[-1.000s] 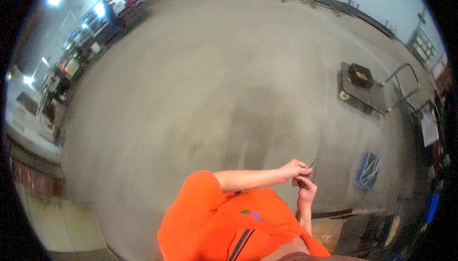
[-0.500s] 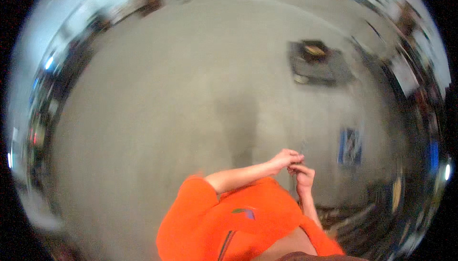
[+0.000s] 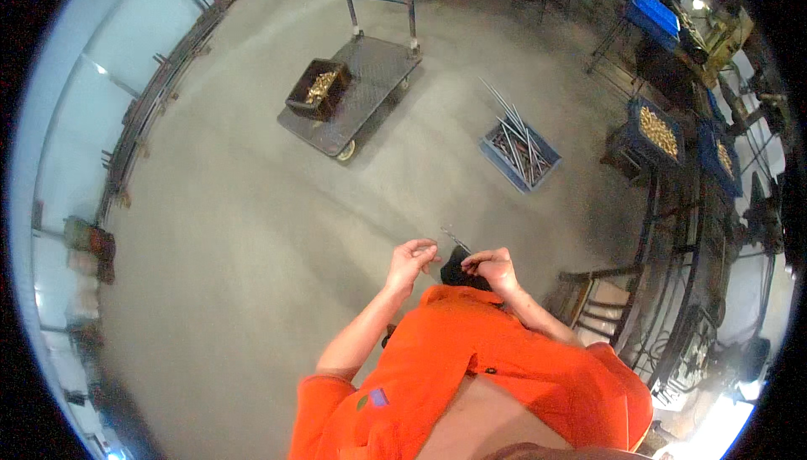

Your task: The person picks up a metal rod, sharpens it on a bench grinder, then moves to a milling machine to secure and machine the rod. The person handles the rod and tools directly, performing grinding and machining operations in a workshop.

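My right hand [image 3: 492,267] pinches a slim grey metal rod [image 3: 455,240] that looks like a drill bit. Its free end points up and to the left, away from my body. A short gap to the left, my left hand [image 3: 413,262] is held up with thumb and fingertips pinched together. Whatever is between those fingertips, if anything, is too small to make out. Both hands are in front of my orange shirt, above the grey floor. Below the right hand shows a dark shoe [image 3: 458,268].
Ahead stands a flat trolley [image 3: 370,65] carrying a dark bin [image 3: 304,105] of brass-coloured parts. A blue crate [image 3: 546,176] of metal rods sits on the floor. At right are blue trays [image 3: 658,132] of brass parts beside machinery, and a wooden chair [image 3: 605,296].
My view has turned to the right, so the trolley now appears further left and the machinery shows. My hands, close together before, have moved apart, with the rod in the right one.
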A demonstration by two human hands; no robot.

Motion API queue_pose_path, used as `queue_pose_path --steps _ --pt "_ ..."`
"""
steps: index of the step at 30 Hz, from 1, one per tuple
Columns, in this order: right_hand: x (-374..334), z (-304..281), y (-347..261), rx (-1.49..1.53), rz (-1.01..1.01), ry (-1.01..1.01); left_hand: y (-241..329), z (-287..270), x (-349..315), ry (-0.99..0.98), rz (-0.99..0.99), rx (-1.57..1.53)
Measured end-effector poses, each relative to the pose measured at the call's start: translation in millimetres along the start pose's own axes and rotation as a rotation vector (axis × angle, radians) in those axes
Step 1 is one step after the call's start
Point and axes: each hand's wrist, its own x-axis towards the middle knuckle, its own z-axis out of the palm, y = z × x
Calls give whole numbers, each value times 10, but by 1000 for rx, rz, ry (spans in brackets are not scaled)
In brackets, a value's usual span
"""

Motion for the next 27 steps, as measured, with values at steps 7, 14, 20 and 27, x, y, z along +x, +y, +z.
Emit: queue_pose_path --steps 7,14,20,27 --pt "1604 -402 -976 -241 -62 52 1220 -196 1412 29 124 -119" --pt "2987 -869 -1472 59 -58 161 2097 -231 2939 -79 45 -111" --pt "4226 -1228 -1938 42 -70 322 2890 -282 4592 -158 73 -22" --pt "5323 -1755 -2437 420 -182 408 3974 130 6269 -574 134 84"
